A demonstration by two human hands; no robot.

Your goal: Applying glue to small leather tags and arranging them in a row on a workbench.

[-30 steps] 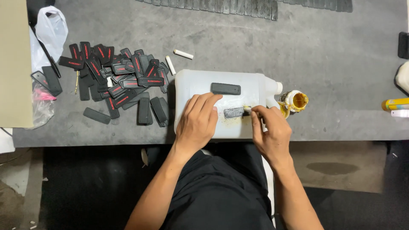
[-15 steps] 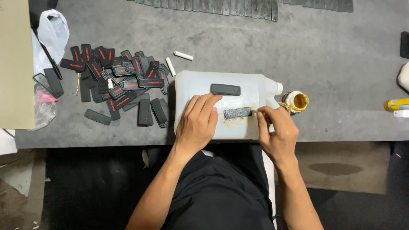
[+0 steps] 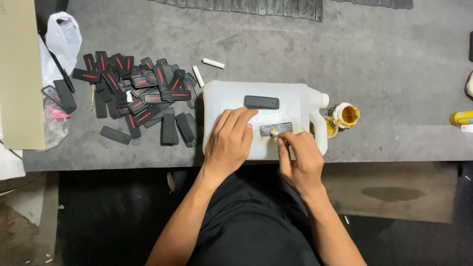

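Observation:
A white plastic jug (image 3: 231, 93) lies flat on the grey table. Two black rectangular patches rest on it: one (image 3: 261, 102) near the top, another (image 3: 276, 128) lower down, smeared with pale glue. My left hand (image 3: 230, 142) lies flat on the jug, fingertips steadying the lower patch's left end. My right hand (image 3: 300, 160) pinches a small brush whose tip touches the lower patch. A small open pot of yellow glue (image 3: 345, 116) stands just right of the jug.
A heap of several black patches with red marks (image 3: 133, 93) lies left of the jug. Two white sticks (image 3: 212, 63) lie above it. A white plastic bag (image 3: 61, 39) and a beige board (image 3: 19, 74) sit at the far left. A yellow object (image 3: 460, 118) is at the right edge.
My right hand moved left along the lower patch with the brush, from its right end toward the middle. My left hand stayed put on the jug.

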